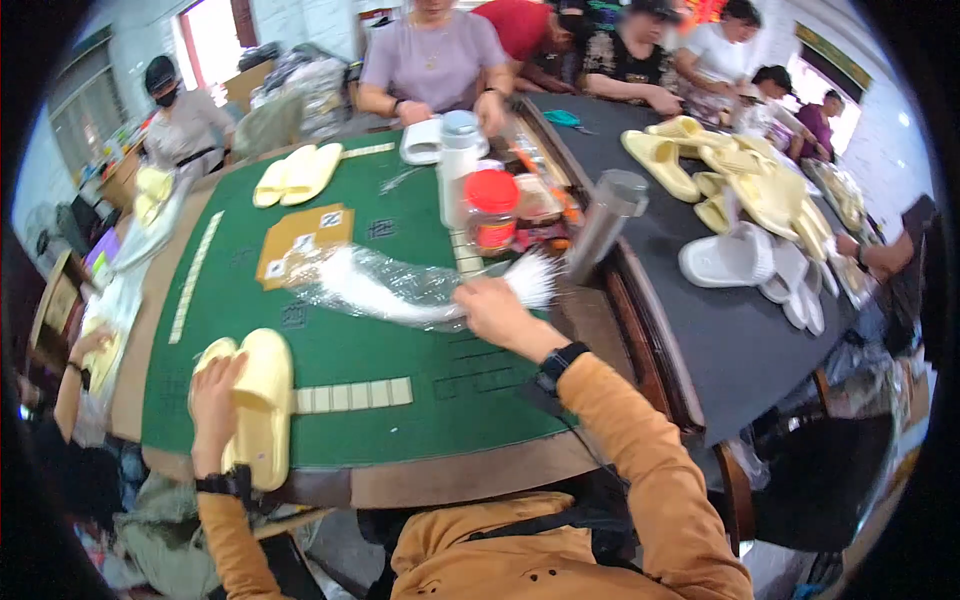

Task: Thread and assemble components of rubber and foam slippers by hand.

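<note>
At the table's near left edge, my left hand [214, 402] curls its fingers over a pair of pale yellow slippers [265, 385]. The slippers stand with their toes pointing away from me. My right hand [497, 314] closes around a long bundle of thin white plastic strands [372, 287], partly inside a crinkled clear plastic bag [435, 290]. Past my hand, the loose ends fan out to the right like bristles. The bundle stretches left over a tan cardboard sheet [285, 238] on the green tabletop [370, 350]. Its left end is blurred.
Beyond my right hand stand a red-lidded jar [491, 208], a clear bottle [460, 160] and a grey tumbler [606, 222]. Another yellow pair [298, 175] lies at the far left. Slippers pile up [755, 185] on the dark right table. Several people work around both tables.
</note>
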`<state>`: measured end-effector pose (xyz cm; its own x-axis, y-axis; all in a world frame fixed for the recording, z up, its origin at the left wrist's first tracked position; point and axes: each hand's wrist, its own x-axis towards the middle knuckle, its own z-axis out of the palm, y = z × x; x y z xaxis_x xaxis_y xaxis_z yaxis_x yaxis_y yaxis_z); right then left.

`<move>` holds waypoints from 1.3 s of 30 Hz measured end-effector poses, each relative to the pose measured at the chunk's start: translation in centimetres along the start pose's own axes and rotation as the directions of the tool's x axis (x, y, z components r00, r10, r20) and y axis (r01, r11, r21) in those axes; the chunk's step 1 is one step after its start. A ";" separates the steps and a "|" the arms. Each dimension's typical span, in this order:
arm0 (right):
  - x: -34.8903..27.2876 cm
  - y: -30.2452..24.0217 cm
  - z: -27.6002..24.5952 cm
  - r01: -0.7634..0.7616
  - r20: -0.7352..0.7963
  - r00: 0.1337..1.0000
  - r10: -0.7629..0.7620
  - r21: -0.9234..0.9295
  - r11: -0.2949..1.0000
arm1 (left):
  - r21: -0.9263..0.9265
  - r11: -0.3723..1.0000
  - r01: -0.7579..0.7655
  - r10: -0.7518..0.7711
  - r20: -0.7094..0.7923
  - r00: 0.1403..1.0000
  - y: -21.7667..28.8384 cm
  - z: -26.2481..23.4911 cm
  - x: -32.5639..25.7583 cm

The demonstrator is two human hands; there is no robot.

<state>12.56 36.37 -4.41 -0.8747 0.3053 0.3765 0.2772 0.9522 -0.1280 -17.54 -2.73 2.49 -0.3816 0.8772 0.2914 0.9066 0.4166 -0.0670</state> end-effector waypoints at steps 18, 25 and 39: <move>-7.4 7.1 -24.0 -0.294 -0.629 0.671 0.391 0.259 0.920 | -0.266 0.946 0.185 -0.136 0.194 0.972 -2.7 -2.1 -0.9; -18.2 19.7 -26.3 -0.828 -0.670 0.132 0.730 0.330 0.453 | -0.572 0.819 -0.037 0.149 0.151 0.977 8.5 -8.7 -0.9; -23.6 23.6 -26.9 -0.947 -0.471 0.219 0.854 0.109 0.303 | -0.647 0.752 -0.126 0.345 0.223 0.912 16.7 -9.1 -1.2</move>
<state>50.45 51.89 8.36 0.2323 0.8841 0.4056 0.8688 -0.0011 -0.4952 -0.33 1.03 9.69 -0.0753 0.9967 0.0297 0.8463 0.0481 0.5306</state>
